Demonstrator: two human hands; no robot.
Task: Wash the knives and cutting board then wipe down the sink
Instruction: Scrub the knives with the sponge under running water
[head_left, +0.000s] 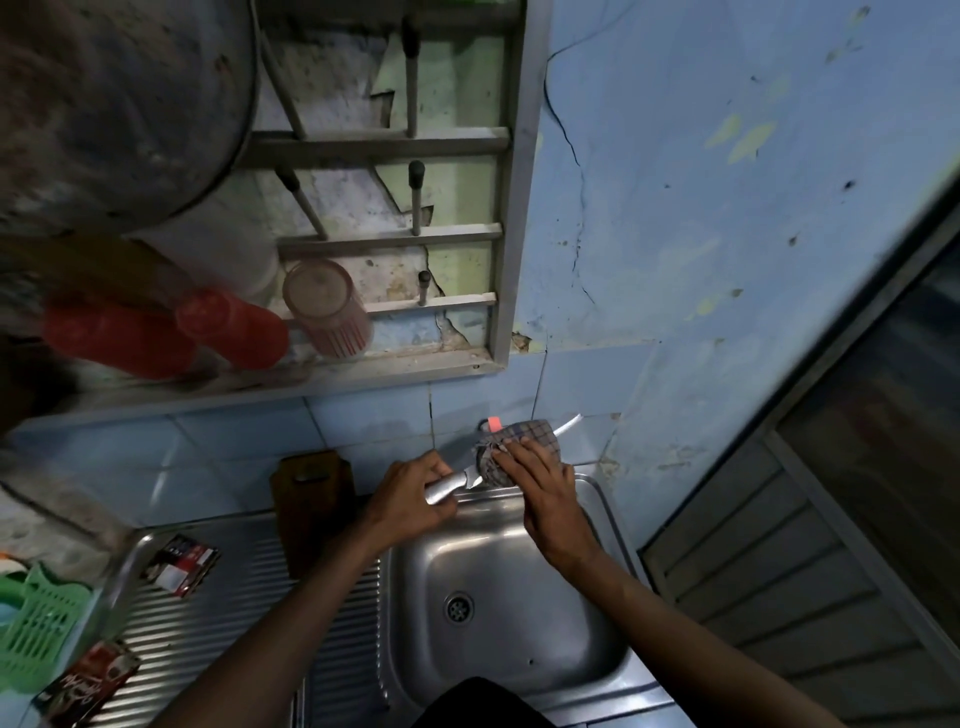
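My left hand (415, 491) grips the silver handle of a knife (451, 484) above the back rim of the steel sink (498, 613). A checked cloth (511, 447) is wrapped over the blade, and my right hand (545, 493) holds it there with fingers curled over the cloth. The blade's tip (569, 423) sticks out to the right of the cloth. A dark wooden cutting board (311, 499) leans upright against the blue tiles, left of my left hand. The tap with a red mark (492, 423) peeks out behind the cloth.
A ribbed steel drainboard (218, 623) lies left of the basin with two printed packets (179, 564) on it. A green plastic basket (36, 623) sits at the far left. A wall rack (395, 234) above holds red cups (234, 332) and a large pot.
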